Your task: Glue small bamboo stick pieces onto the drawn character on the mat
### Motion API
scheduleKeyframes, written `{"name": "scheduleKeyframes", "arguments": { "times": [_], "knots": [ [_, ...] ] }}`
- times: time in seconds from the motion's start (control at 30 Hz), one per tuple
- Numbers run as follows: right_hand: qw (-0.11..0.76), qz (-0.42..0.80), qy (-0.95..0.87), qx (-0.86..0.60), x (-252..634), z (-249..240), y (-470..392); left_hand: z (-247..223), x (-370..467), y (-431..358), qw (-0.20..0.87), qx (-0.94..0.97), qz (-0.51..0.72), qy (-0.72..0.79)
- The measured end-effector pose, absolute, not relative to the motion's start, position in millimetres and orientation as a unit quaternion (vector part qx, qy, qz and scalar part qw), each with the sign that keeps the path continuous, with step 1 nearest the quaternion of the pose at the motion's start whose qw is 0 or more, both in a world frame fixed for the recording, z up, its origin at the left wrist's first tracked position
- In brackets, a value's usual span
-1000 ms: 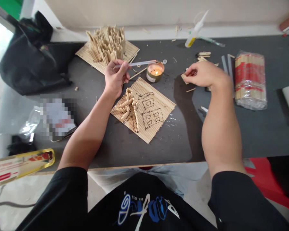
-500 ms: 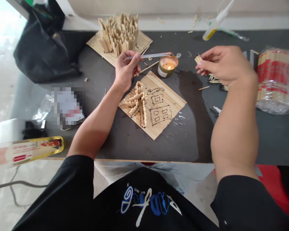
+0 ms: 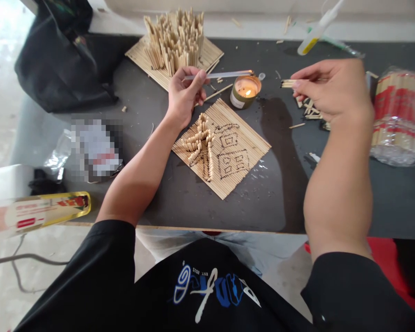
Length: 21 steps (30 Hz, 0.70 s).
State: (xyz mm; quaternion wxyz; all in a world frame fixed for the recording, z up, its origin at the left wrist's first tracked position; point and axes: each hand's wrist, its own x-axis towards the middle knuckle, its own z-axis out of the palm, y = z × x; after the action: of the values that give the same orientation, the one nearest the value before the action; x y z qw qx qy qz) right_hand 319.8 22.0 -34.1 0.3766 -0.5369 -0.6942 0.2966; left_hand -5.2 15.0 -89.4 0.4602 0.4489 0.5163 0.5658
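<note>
My left hand (image 3: 186, 94) pinches a translucent glue stick (image 3: 228, 74), whose darkened tip is over the back rim of a lit candle in a tin (image 3: 241, 101). My right hand (image 3: 327, 90) holds a few short sticks (image 3: 288, 84) with dark ends, pointing left, to the right of the candle. Between my forearms lies a square mat of thin sticks (image 3: 244, 133) with black outlined characters. Short upright sticks (image 3: 203, 133) cover part of its left side. Loose short sticks (image 3: 310, 109) lie under my right hand, which partly hides them.
Behind my left hand, a second mat (image 3: 135, 53) bears many upright sticks (image 3: 180, 41). A black bag (image 3: 55, 64), a phone (image 3: 98, 154) and a yellow-edged package (image 3: 38, 212) are at left. A glue bottle (image 3: 309, 45) and wrapped sticks (image 3: 397, 115) are at right.
My right hand has turned slightly, and its sticks now point more level to the left. The view has shifted a little. The glue stick remains at the candle.
</note>
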Motion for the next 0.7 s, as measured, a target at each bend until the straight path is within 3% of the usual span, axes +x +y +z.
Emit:
{"name": "scheduleKeyframes", "arguments": {
  "times": [0.2,0.57,0.7],
  "knots": [
    [0.414,0.293,-0.678,-0.533,313.2,-29.9,19.7,-89.6,-5.1,13.9,0.455,0.457,0.575,0.504],
    [0.341,0.298,-0.681,-0.575,315.1,-33.2,19.5,-87.0,-4.2,12.0,0.471,0.457,0.574,0.49],
    [0.39,0.344,-0.648,-0.557,311.9,-35.9,22.5,-82.4,-3.9,9.8,0.497,0.458,0.572,0.465]
  ]
}}
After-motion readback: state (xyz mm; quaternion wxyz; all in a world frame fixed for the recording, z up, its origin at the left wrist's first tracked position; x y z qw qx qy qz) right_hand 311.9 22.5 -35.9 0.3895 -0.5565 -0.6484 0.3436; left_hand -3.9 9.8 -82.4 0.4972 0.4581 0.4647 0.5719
